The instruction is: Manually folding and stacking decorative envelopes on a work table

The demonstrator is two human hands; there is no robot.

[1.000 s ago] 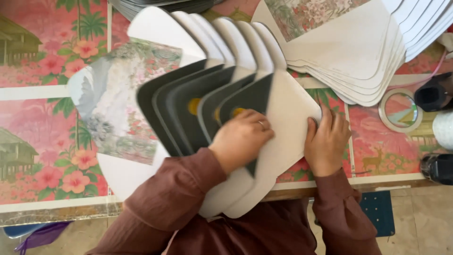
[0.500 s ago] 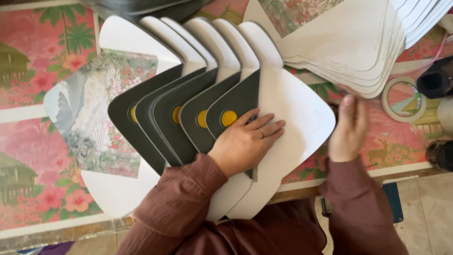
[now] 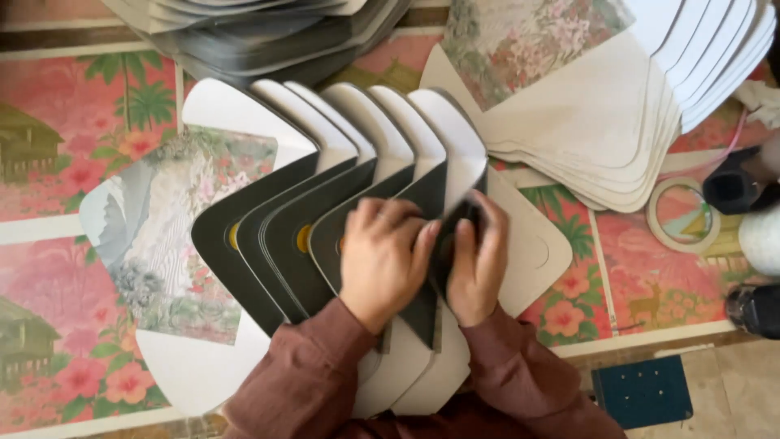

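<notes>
The work surface is a table covered with a pink printed cloth (image 3: 73,130) showing palm trees, flowers and huts, its front edge running along the bottom, where a strip of pale floor and a small dark blue square mat (image 3: 643,390) show. On the cloth lies a fanned row of fan-shaped cardboard pieces (image 3: 325,179), dark grey on one face and off-white on the other, some with a yellow dot; the leftmost overlaps a fan-shaped sheet printed with a grey and green landscape (image 3: 154,244). At top right sits a stack of off-white fan-shaped blanks (image 3: 601,130) with a floral printed sheet on top, and at the top edge a pile of dark grey pieces (image 3: 260,41). A ring of clear tape (image 3: 681,215) lies to the right, near dark objects too cut off to tell. The left hand (image 3: 382,260) lies flat, fingers spread, on the dark faces near the right end of the row. The right hand (image 3: 478,260) is curled, pinching the edge of the rightmost dark piece. Half a second ago the right hand was raised apart to the right, open; now it has come in just beside the left, and the rightmost piece has been turned up on edge.
</notes>
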